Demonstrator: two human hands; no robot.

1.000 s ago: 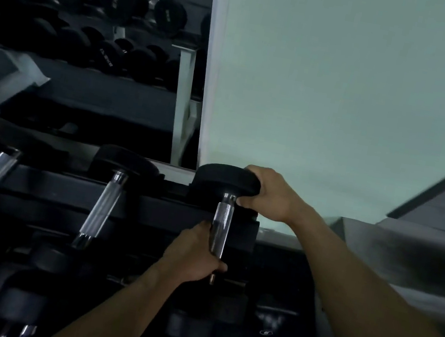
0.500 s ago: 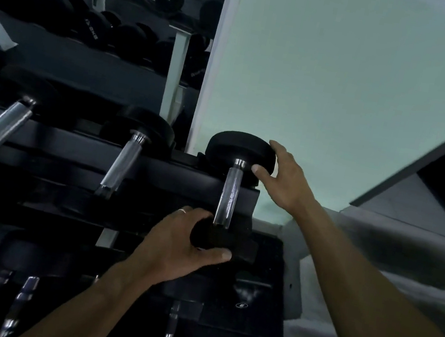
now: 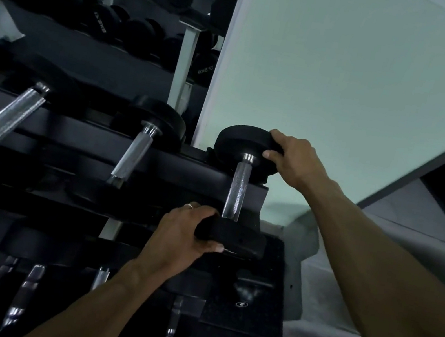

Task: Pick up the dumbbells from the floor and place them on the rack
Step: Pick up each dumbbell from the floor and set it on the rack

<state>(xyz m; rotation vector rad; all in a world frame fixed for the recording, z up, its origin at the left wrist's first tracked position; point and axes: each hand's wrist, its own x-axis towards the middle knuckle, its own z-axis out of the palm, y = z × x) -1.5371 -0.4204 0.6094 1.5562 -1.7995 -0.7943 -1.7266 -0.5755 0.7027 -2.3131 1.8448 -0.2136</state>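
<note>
A black round-headed dumbbell with a knurled chrome handle (image 3: 237, 188) lies across the right end of the dark metal rack (image 3: 77, 140). The left hand (image 3: 184, 236) grips its near head and the right hand (image 3: 291, 159) clasps its far head. Two similar dumbbells (image 3: 136, 147) rest to its left.
</note>
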